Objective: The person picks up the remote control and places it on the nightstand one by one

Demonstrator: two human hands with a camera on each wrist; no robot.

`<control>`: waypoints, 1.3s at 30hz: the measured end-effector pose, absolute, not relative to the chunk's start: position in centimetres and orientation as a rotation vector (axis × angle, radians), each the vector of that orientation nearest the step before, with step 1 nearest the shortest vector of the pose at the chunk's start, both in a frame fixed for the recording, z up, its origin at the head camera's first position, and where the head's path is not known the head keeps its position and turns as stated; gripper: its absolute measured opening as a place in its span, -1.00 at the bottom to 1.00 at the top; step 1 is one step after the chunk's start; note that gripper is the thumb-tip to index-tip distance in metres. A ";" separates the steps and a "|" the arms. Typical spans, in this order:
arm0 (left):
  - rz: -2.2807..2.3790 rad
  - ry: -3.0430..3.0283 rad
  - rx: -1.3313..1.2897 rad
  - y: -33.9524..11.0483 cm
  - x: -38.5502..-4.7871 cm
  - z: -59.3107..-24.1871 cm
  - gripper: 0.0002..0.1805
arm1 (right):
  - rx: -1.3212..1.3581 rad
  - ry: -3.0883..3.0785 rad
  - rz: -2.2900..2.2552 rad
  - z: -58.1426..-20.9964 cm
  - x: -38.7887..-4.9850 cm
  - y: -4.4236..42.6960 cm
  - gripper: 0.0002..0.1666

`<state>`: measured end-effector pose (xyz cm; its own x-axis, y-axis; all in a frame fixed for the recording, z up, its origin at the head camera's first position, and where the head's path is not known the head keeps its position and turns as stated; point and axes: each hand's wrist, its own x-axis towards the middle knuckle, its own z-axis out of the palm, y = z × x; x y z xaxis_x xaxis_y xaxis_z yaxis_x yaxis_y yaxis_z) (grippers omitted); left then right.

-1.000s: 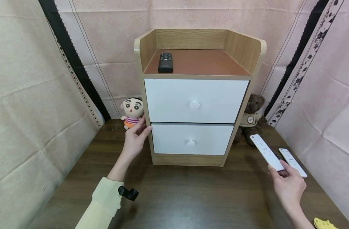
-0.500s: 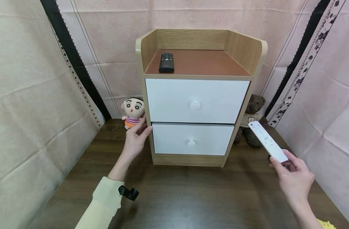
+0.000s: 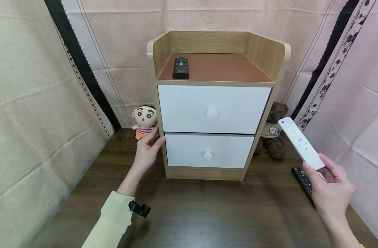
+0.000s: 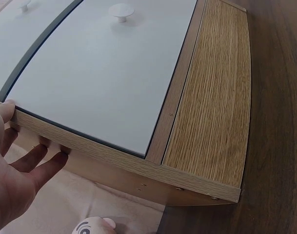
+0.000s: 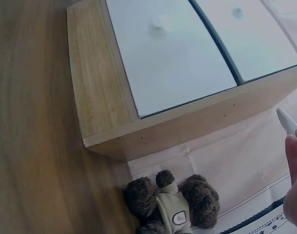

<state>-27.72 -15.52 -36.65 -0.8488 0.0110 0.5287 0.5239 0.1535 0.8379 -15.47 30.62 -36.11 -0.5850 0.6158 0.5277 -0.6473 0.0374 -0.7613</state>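
My left hand [image 3: 147, 151] grips the left front edge of a small wooden cabinet [image 3: 204, 174]. In the left wrist view the thumb lies on the front edge and the fingers [image 4: 48, 170] touch the side panel. My right hand [image 3: 334, 186] holds a white remote control [image 3: 301, 142] by its near end, raised and tilted above the table. Under that hand lies a black remote [image 3: 303, 181], partly covered. Only the white remote's tip shows in the right wrist view. Both white drawers, upper [image 3: 212, 100] and lower [image 3: 207, 148], are closed.
A dark remote [image 3: 180, 68] lies on the cabinet's brown top shelf [image 3: 220, 67]. Left of the cabinet stands a doll [image 3: 144, 119]; to its right sits a brown teddy bear [image 3: 274, 144]. Fabric walls enclose the dark wooden table [image 3: 207, 213].
My right hand has lifted the white remote up and to the right, uncovering part of the black remote. The left hand has stayed on the cabinet edge.
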 end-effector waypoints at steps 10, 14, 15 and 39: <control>-1.736 -2.062 -0.497 -15.7 -27.6 -36.6 -0.38 | 0.297 -1.208 1.778 -35.0 -15.5 30.0 -0.39; -1.733 -2.061 -0.495 -15.6 -27.5 -36.5 -0.37 | 0.400 -1.163 1.792 -34.4 -15.4 29.7 -0.38; -1.733 -2.060 -0.495 -15.5 -27.5 -36.5 -0.37 | 0.412 -1.172 1.783 -34.2 -15.4 29.6 -0.38; -1.726 -2.061 -0.497 -15.6 -27.6 -36.5 -0.37 | 0.530 -1.322 1.676 -29.1 -18.1 25.4 -0.41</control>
